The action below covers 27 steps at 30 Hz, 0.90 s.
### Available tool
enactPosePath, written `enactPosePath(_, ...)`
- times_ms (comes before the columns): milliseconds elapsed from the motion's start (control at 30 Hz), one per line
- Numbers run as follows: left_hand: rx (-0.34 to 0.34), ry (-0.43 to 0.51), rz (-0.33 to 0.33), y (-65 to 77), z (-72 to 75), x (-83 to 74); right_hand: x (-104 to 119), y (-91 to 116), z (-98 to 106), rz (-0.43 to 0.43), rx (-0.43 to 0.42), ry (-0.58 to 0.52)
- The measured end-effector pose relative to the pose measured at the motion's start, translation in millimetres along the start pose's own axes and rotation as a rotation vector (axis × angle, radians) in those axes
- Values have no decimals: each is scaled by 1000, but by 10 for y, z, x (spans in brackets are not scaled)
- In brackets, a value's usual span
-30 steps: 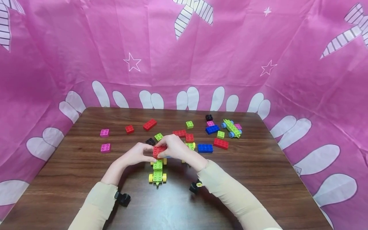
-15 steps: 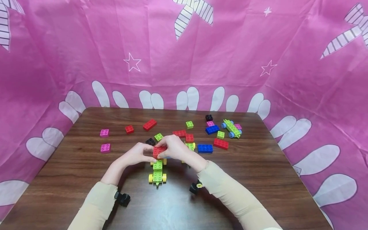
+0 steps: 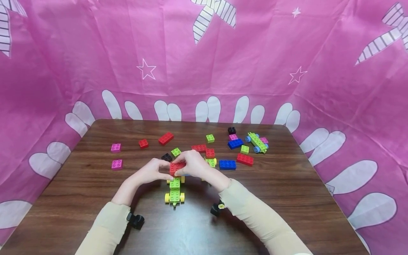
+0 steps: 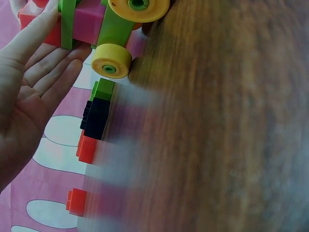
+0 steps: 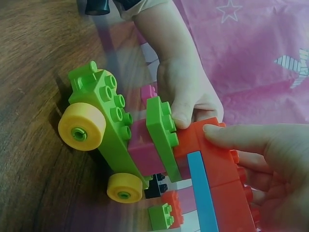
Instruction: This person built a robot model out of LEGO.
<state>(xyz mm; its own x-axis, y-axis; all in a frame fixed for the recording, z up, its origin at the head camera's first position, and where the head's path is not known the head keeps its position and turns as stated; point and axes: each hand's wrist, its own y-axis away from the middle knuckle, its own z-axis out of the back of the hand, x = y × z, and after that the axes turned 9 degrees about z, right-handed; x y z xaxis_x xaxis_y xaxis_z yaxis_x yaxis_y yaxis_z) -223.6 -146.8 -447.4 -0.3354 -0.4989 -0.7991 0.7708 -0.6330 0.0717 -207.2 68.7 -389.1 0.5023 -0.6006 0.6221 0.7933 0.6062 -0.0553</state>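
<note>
In the head view, a toy car of building bricks stands on the table, with its green wheeled base (image 3: pixel 175 195) toward the person. The right wrist view shows its stack: yellow wheels (image 5: pixel 82 126), a pink brick (image 5: pixel 145 152), a green plate (image 5: pixel 159 128) and red bricks (image 5: pixel 215 159) on top. A blue piece (image 5: pixel 202 193) sticks out below the red. My left hand (image 3: pixel 155 172) holds the stack's left side, thumb near the green plate and fingers behind. With thumb and fingers, my right hand (image 3: pixel 193 164) pinches the red bricks from the right.
Beyond my right hand, a second yellow-wheeled piece (image 3: pixel 210 162) is partly hidden. A green base with blue wheels (image 3: pixel 257 142) lies at the back right, near blue bricks (image 3: pixel 227 164) and a red brick (image 3: pixel 245 159). Pink bricks (image 3: pixel 116 164) lie left, a black brick (image 3: pixel 166 157) behind my hands.
</note>
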Motion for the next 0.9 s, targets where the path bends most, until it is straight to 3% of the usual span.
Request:
enactPosePath(467, -14, -17, 14, 5, -3, 0, 1, 19, -16, 8, -2, 31)
enactPosePath(900, 14, -14, 32, 26, 17, -41, 6, 58, 9, 45, 8, 26)
